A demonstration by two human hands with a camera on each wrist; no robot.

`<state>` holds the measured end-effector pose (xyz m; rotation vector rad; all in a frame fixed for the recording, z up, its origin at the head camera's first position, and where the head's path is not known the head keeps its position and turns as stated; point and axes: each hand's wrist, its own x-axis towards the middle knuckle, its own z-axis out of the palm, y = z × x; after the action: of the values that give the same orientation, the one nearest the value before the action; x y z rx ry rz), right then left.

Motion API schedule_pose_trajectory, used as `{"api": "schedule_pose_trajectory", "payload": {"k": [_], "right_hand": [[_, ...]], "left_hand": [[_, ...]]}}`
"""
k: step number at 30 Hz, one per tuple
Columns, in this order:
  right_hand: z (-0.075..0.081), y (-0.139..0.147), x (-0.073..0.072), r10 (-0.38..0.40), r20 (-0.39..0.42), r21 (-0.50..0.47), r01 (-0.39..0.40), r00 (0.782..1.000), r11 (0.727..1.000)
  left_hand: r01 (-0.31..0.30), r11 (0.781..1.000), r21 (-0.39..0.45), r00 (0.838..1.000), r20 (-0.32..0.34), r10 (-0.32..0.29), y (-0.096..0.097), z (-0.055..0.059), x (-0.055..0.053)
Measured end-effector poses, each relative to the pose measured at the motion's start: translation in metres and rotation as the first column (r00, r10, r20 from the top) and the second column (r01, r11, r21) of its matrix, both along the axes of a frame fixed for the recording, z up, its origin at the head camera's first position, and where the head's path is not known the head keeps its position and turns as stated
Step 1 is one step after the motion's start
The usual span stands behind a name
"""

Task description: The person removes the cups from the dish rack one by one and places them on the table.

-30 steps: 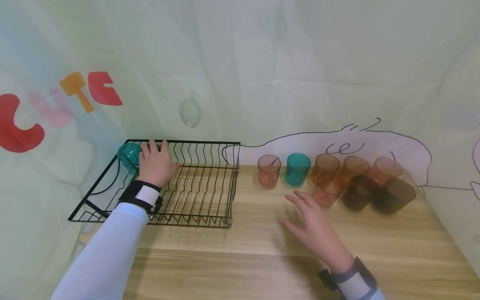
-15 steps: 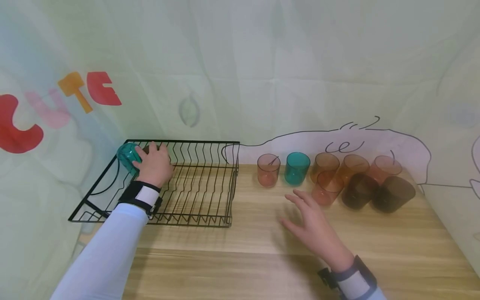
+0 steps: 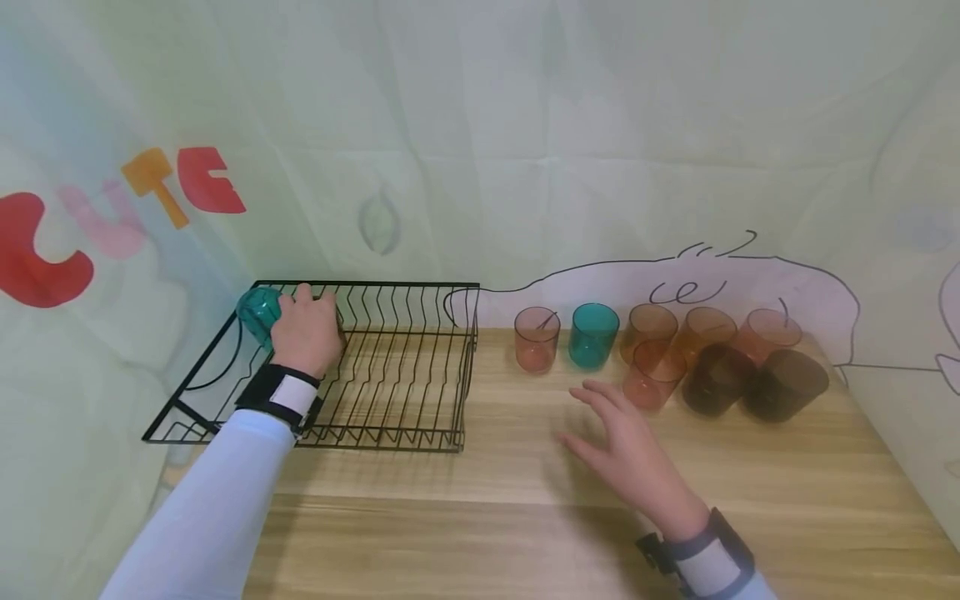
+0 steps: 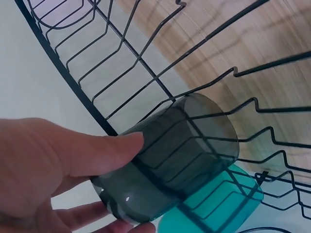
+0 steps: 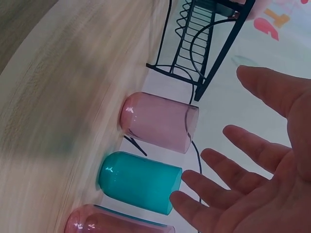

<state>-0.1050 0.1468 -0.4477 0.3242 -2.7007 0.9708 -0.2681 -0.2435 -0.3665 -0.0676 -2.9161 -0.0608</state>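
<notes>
My left hand (image 3: 306, 335) holds a dark grey see-through cup (image 4: 182, 150) at the back left of the black wire rack (image 3: 397, 333). In the left wrist view, the thumb lies along the cup's side and the other fingers curl around its base end. Beside it in the rack sits a teal cup (image 3: 258, 315), partly hidden by the grey one in that view. My right hand (image 3: 637, 467) hovers over the table with its fingers spread and nothing in them. Nearest to it are a standing teal cup (image 5: 141, 182) and a pink cup (image 5: 160, 121).
Several more cups stand at the right back: an amber cup (image 3: 651, 329), an orange cup (image 3: 705, 332), a reddish cup (image 3: 654, 379) and two dark cups, one at the right end (image 3: 787, 385). A printed cloth (image 3: 555, 150) hangs behind the wooden table (image 3: 480, 517).
The left hand's fingers, spread over the rack a second ago, have drawn in around the dark grey cup. The right hand stays where it was.
</notes>
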Motion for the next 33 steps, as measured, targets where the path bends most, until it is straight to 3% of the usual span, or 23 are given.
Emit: {"api": "schedule_pose_trajectory", "payload": {"k": [13, 21, 30, 33], "right_hand": [[0.011, 0.003, 0.003, -0.038, -0.005, -0.031, 0.038, 0.999, 0.999], [0.015, 0.005, 0.005, -0.057, -0.024, -0.061, 0.055, 0.998, 0.997], [0.018, 0.006, 0.006, -0.071, -0.015, -0.075, 0.069, 0.997, 0.995], [0.019, 0.006, 0.006, -0.077, -0.02, -0.078, 0.075, 0.997, 0.994]], "left_hand": [[-0.033, 0.997, -0.066, 0.999, -0.01, 0.033, -0.004, 0.004, 0.005], [-0.039, 0.998, -0.047, 0.999, -0.02, 0.038, -0.003, 0.011, 0.017], [0.001, 0.999, 0.044, 1.0, -0.002, -0.001, 0.021, 0.031, 0.034], [0.017, 0.997, 0.074, 1.0, -0.023, -0.015, 0.032, 0.038, 0.041]]}}
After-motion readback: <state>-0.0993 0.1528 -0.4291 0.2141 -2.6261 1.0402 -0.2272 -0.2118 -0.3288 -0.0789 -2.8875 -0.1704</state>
